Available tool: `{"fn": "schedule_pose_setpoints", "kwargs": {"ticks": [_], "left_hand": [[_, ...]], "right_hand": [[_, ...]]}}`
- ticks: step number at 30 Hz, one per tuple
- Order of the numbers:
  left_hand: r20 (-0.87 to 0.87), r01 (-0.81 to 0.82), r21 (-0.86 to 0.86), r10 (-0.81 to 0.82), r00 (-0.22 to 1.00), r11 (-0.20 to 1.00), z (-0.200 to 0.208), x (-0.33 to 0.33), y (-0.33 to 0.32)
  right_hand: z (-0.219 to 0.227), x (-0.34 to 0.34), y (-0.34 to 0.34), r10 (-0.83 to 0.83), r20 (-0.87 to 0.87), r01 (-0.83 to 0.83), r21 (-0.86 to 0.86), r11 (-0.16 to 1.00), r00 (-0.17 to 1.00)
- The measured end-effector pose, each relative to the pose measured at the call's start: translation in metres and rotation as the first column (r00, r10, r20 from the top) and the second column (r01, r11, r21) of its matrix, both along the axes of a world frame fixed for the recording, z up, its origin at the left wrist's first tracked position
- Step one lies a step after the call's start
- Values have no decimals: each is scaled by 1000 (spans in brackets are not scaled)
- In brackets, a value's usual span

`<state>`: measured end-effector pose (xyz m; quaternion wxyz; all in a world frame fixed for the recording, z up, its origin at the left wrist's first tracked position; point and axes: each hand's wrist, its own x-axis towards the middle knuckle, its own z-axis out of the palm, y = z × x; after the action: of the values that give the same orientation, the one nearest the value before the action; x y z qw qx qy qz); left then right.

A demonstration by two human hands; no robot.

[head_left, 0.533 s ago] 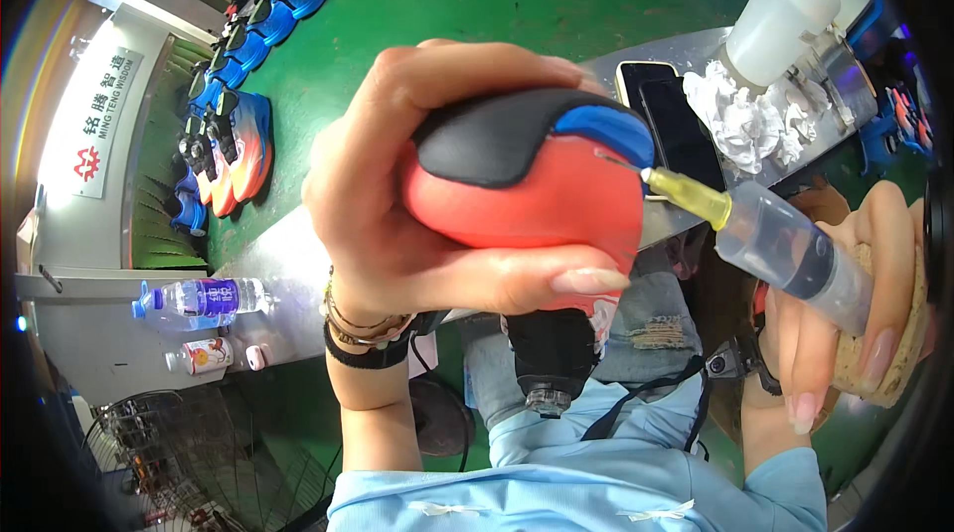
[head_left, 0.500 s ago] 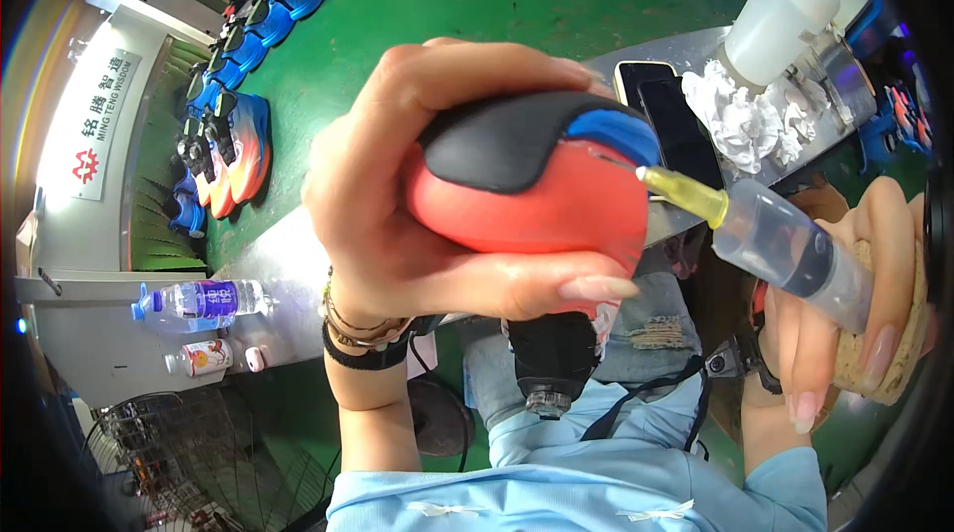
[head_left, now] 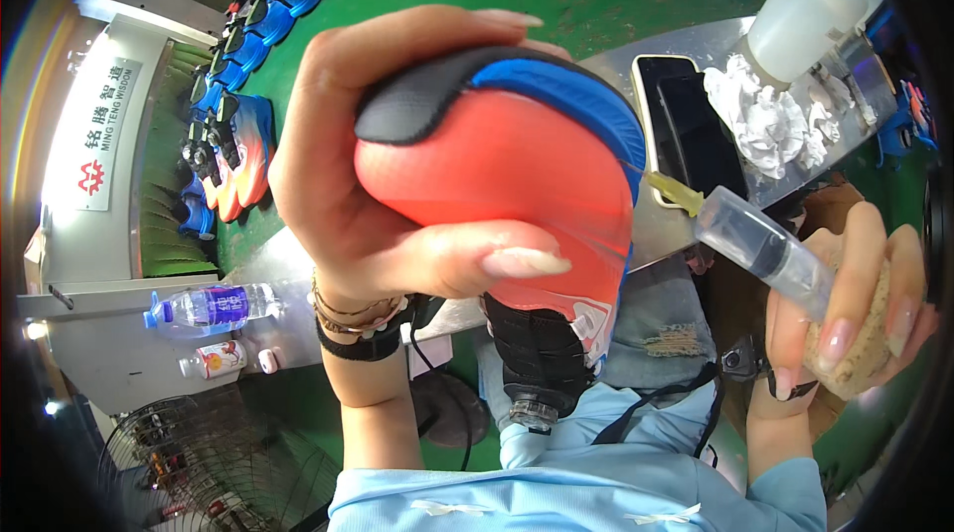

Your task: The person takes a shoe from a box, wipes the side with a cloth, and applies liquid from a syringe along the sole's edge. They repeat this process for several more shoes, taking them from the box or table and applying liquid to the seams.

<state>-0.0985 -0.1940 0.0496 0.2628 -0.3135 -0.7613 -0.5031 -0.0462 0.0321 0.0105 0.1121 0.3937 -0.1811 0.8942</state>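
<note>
A red shoe (head_left: pixel 497 184) with a black and blue sole is held up before me, toe end toward me. My left hand (head_left: pixel 333 174) is wrapped round it, thumb on the red upper and fingers over the black sole. The shoe's dark laced part (head_left: pixel 537 353) hangs below. In my right hand (head_left: pixel 865 274) is a clear syringe (head_left: pixel 765 246) with a yellow tip (head_left: pixel 676 191), which points left to the blue sole edge. Whether the tip touches it, I cannot tell. The same hand also grips a tan, rough-looking block (head_left: pixel 850 358) under the fingers.
Behind the syringe, a phone (head_left: pixel 686 125), crumpled white paper (head_left: pixel 755 120) and a translucent white bottle (head_left: pixel 810 15) occupy a metal tabletop. Two drink bottles (head_left: pixel 214 305) lie at the left. Shoes (head_left: pixel 243 145) stand in a row at far left. A wire fan (head_left: pixel 209 453) is at lower left.
My left hand has turned the shoe, so more of its red side and blue sole edge shows. The syringe has shifted slightly left and down, with its tip now along the blue edge.
</note>
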Motion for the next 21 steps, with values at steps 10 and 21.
{"fn": "schedule_pose_setpoints", "kwargs": {"ticks": [10, 21], "left_hand": [[-177, -143, -160, 114, 978, 977, -8, -14, -21], [-166, -387, -58, 373, 913, 920, -26, -23, -44]], "right_hand": [[-18, 18, -9, -54, 470, -92, 282, 955, 881], [-45, 31, -1, -63, 641, -259, 396, 881, 765]]}}
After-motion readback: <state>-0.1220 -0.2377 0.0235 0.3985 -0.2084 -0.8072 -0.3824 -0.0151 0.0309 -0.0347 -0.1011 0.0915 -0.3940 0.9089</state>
